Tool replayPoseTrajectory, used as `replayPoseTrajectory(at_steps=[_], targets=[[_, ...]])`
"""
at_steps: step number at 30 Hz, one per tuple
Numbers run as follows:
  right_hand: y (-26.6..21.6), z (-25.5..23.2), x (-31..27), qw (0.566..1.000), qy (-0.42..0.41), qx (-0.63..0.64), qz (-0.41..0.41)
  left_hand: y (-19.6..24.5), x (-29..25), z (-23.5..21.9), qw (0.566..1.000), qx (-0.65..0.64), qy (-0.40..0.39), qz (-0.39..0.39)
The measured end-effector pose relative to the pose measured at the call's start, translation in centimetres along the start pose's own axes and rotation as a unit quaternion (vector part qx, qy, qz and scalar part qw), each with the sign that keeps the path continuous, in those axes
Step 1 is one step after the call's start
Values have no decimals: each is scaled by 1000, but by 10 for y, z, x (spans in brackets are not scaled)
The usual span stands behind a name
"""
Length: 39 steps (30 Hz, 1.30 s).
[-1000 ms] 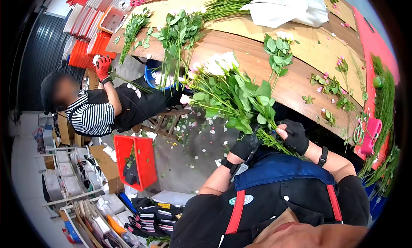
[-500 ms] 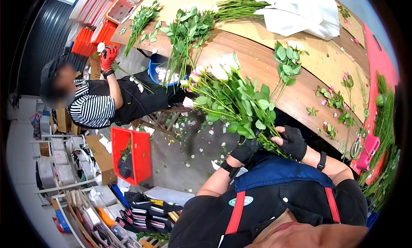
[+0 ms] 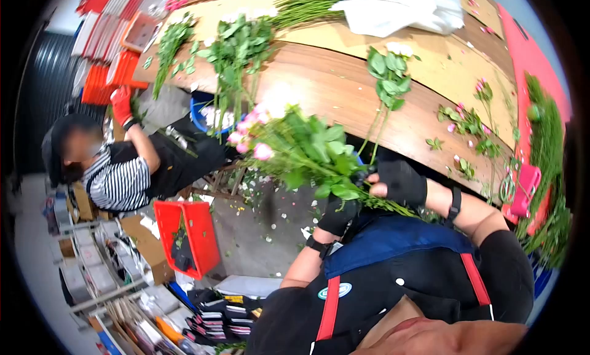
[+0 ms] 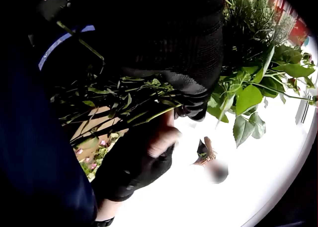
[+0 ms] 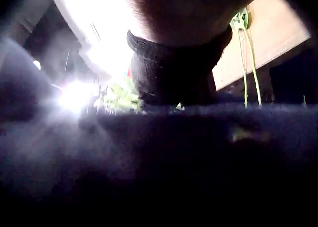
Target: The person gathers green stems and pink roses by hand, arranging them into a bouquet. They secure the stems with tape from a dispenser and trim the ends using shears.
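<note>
A bouquet of pink roses and leafy stems (image 3: 313, 152) lies slanting across the front of the body in the head view, blooms toward the upper left. Below its leaves, the black-gloved left hand (image 3: 339, 215) grips the stems. The gloved right hand (image 3: 401, 182) is just beside it, bare thumb and fingertip pinching at the stems. In the left wrist view, the left hand (image 4: 191, 58) is over dark stems (image 4: 149, 115), and the right hand (image 4: 144, 162) has its fingers curled against them. The right wrist view is mostly dark cloth, with the glove's cuff (image 5: 171, 68); the fingers are hidden there.
The wooden table (image 3: 307, 72) holds leafy bunches (image 3: 236, 54), a white-flowered stem bunch (image 3: 388, 78), white wrapping (image 3: 399, 11) and a pink object (image 3: 526, 189). A red crate (image 3: 187, 238) stands on the floor. Another person (image 3: 123, 171) sits at the left.
The right hand has shifted left along the stems, closer to the left hand. The bouquet's blooms have swung lower and left. The other person's red-gloved hand has moved left.
</note>
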State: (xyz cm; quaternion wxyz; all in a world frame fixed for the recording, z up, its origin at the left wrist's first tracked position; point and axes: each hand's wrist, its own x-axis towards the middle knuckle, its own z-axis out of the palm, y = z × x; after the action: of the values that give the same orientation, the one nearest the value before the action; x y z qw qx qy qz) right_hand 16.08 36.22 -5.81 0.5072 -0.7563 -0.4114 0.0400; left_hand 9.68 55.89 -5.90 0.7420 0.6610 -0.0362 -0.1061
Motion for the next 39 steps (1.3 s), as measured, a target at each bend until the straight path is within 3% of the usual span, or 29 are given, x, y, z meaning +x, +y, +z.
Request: replayPoseTrajectory(at_steps=[1, 2, 3, 4, 5, 6, 7, 9, 11, 12, 14, 15, 17, 19, 21, 22, 23, 27, 28, 29, 31, 32, 34, 35, 38, 39], targets=[[5, -9, 5, 973, -5, 155, 170, -3, -3, -9, 969, 247, 3, -15], [23, -8, 5, 950, 92, 89, 285, -17, -5, -11, 993, 82, 26, -83], [42, -17, 14, 905, 154, 24, 396, -44, -5, -18, 975, -179, 37, -124], [83, -23, 9, 901, 147, -80, 400, -70, -5, -25, 888, -425, 71, -161], [114, -25, 10, 875, 108, -136, 452, -71, -5, -25, 914, -359, 73, -174], [118, -31, 20, 849, 53, -202, 485, -73, -9, -27, 959, -241, 53, -136], [125, -28, 24, 830, 71, -222, 507, -79, -14, -33, 980, -143, 39, -132], [135, -27, 37, 792, 51, -219, 567, -88, -22, -43, 987, 33, 21, -156], [151, -17, 30, 804, 98, -209, 548, -97, -20, -45, 981, -100, -11, -167], [165, -13, 21, 810, 116, -204, 538, -79, -9, -37, 941, -305, -40, -143], [161, -15, 11, 811, 193, -210, 511, -53, 2, -24, 903, -415, -36, -107], [177, -16, -3, 813, 235, -189, 498, -45, 3, -18, 939, -330, -2, -98], [198, -21, -29, 805, 342, -112, 472, -47, 8, -11, 958, -271, 29, -89], [165, -36, -42, 852, 382, -158, 322, -65, 12, -2, 940, -328, 21, -90], [115, -52, -51, 876, 363, -73, 310, -76, 23, 7, 921, -375, 4, -103], [78, -57, -47, 864, 376, 0, 335, -78, 30, 11, 911, -394, -6, -117], [50, -57, -46, 854, 409, 90, 310, -77, 36, 18, 902, -406, -23, -147], [-21, -59, -62, 867, 320, 38, 380, -70, 45, 56, 887, -421, -74, -173], [-36, -58, -62, 870, 305, 95, 376, -67, 47, 66, 889, -407, -93, -187], [-44, -56, -66, 896, 274, 44, 347, -65, 48, 75, 891, -392, -113, -201], [-48, -46, -76, 921, 237, -18, 308, -73, 51, 86, 938, -266, -134, -177], [-51, -42, -81, 921, 231, -39, 310, -77, 54, 98, 935, -277, -148, -163], [-63, -52, -87, 928, 176, -73, 320, -44, 54, 119, 954, -243, -133, -115], [-70, -58, -91, 938, 175, -113, 278, -63, 58, 125, 907, -312, -189, -210], [-75, -60, -126, 941, 198, -206, 180, -64, 62, 153, 889, -328, -220, -231], [-82, -59, -139, 928, 220, -184, 238, -79, 63, 162, 884, -334, -237, -224]])
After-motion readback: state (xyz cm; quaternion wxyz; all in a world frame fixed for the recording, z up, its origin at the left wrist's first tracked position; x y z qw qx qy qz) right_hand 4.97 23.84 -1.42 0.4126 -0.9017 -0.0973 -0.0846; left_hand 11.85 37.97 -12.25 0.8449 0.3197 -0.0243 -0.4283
